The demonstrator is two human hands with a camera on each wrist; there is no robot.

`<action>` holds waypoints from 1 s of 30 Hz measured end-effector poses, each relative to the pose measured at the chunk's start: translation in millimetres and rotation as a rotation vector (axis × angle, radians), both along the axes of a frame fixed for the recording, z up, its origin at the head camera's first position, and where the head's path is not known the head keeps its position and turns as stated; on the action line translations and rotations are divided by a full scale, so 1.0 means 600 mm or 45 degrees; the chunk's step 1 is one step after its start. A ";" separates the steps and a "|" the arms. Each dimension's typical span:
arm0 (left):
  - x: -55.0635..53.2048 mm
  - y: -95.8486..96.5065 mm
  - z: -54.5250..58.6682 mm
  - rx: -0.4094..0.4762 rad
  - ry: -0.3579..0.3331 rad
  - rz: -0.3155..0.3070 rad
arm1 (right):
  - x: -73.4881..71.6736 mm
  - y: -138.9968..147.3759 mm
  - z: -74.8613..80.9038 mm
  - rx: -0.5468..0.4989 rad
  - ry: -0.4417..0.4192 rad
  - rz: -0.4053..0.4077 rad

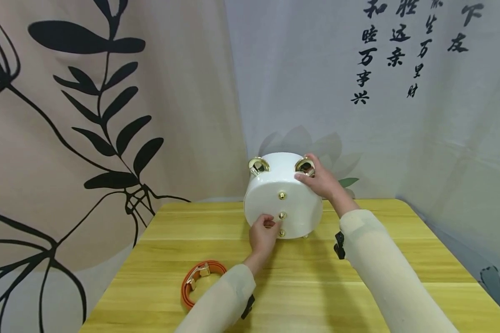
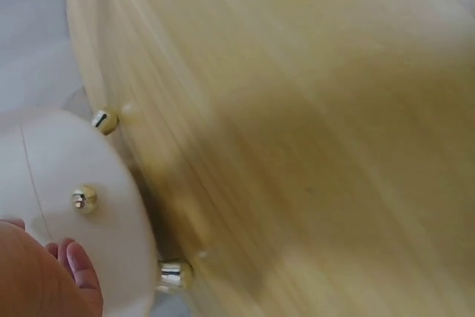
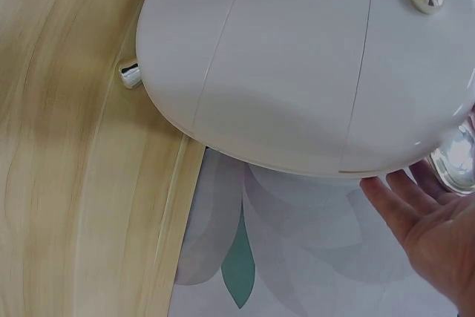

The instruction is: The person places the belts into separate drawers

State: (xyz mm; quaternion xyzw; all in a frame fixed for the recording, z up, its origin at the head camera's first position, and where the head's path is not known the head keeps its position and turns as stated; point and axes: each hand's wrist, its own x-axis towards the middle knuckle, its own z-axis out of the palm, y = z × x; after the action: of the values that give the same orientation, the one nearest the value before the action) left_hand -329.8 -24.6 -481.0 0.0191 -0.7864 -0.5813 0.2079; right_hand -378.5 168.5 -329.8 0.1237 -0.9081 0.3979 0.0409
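Note:
A glossy white rounded box [image 1: 271, 196] with two gold rings on top stands at the back of the table, tilted slightly. Gold ball knobs [image 1: 282, 195] run down its front, with thin seams between them, and it has small gold feet [image 3: 130, 73]. At its upper right my right hand [image 1: 318, 178] grips the box around the gold ring, thumb in front. My left hand [image 1: 264, 234] is at the front, loosely bent fingers beside the middle knob [image 1: 282, 215]; no knob shows between them. The lower knob [image 2: 84, 198] is visible beside these fingers.
An orange strap [image 1: 186, 289] with gold hardware lies coiled on the wooden table [image 1: 300, 277], left of the left forearm. Behind the table hangs a cloth [image 1: 191, 115] printed with dark leaves and writing, close behind the box.

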 end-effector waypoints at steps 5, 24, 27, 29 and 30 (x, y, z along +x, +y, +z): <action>0.001 -0.002 -0.014 -0.002 -0.017 -0.003 | -0.001 0.004 -0.002 0.009 0.007 -0.009; -0.002 0.023 -0.073 -0.036 -0.106 0.044 | -0.005 -0.003 -0.005 -0.001 0.030 -0.024; -0.001 0.029 -0.075 -0.021 -0.112 0.068 | -0.005 -0.003 -0.005 0.004 0.028 -0.026; -0.001 0.033 -0.075 -0.009 -0.110 0.079 | -0.004 -0.002 -0.005 0.010 0.024 -0.030; -0.001 0.035 -0.075 0.004 -0.114 0.079 | -0.004 -0.001 -0.005 0.012 0.022 -0.032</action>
State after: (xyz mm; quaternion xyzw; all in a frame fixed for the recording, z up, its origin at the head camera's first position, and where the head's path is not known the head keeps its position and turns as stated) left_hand -330.6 -3.7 -525.8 0.0700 -0.7931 -0.5743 0.1903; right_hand -380.6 167.8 -332.6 0.1159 -0.9110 0.3921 0.0532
